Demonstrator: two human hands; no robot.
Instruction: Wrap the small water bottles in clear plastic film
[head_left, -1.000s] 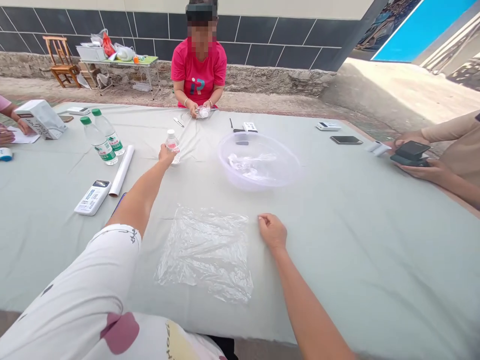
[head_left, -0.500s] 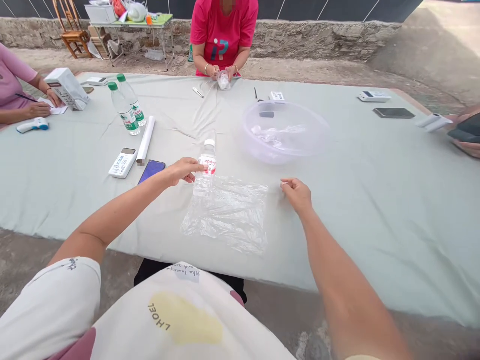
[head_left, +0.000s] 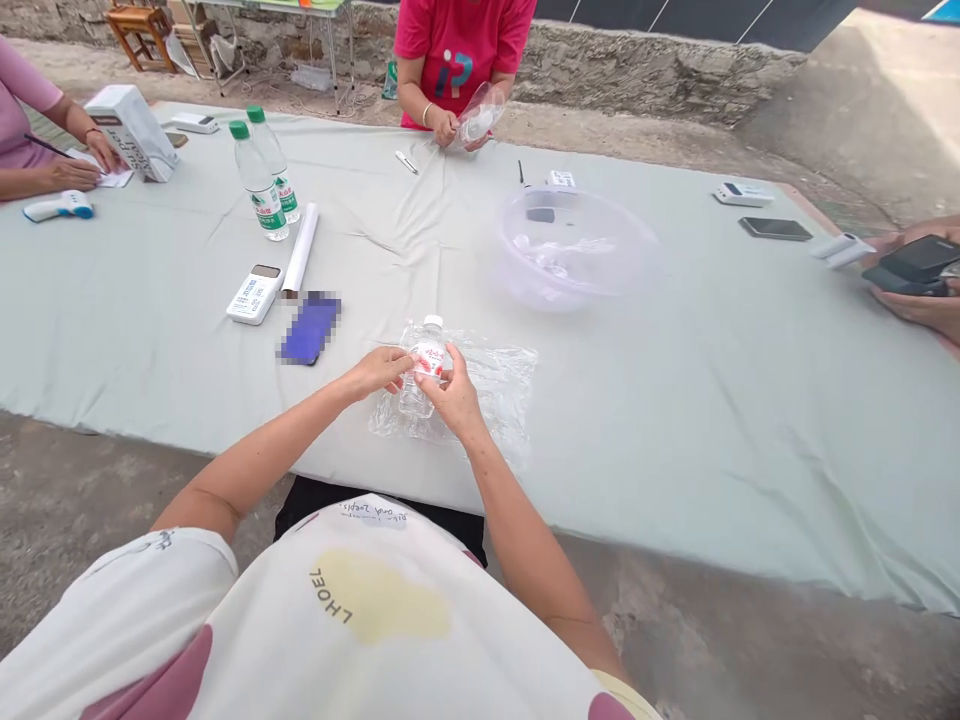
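Observation:
A small clear water bottle (head_left: 429,342) with a white cap and a red label stands on a sheet of clear plastic film (head_left: 504,382) spread on the pale green tablecloth (head_left: 675,400). My left hand (head_left: 379,370) grips the bottle from the left. My right hand (head_left: 448,395) is closed on it from the right, fingers over the label. Both hands hold it near the table's front edge.
A clear plastic bowl (head_left: 574,250) with crumpled film sits beyond the bottle. To the left lie a phone (head_left: 310,328), a white device (head_left: 253,294), a film roll (head_left: 300,250) and two green-capped bottles (head_left: 259,180). A person in red (head_left: 459,50) handles plastic across the table.
My left hand brought the small bottle from the far middle of the table onto the plastic film. My right hand left the film's edge and closed on the bottle.

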